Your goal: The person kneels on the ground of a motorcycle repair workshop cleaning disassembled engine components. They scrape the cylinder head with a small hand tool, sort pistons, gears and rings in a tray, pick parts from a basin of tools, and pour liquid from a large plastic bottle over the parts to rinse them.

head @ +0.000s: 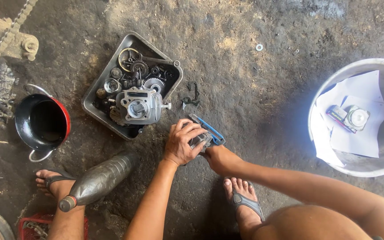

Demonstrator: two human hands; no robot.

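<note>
Down on the oily floor [263, 89], my left hand [182, 143] clamps the small metal part [201, 140] from above while my right hand [216, 159] grips the blue-handled cutter [207, 129] just beneath, blade slanting up-left.

The floor [254, 89] looks rough, matt and oil-stained; the tray [95, 95] is dull grey metal holding greasy metal gears [154, 83] and a cast engine cylinder [138, 106]; the pan [43, 122] at left is glossy black enamel, the bottle [98, 180] grimy plastic, and the sheets [361, 129] at right smooth white paper

probably a motorcycle repair workshop: oily floor [254, 93], tray of engine parts [95, 95].
</note>
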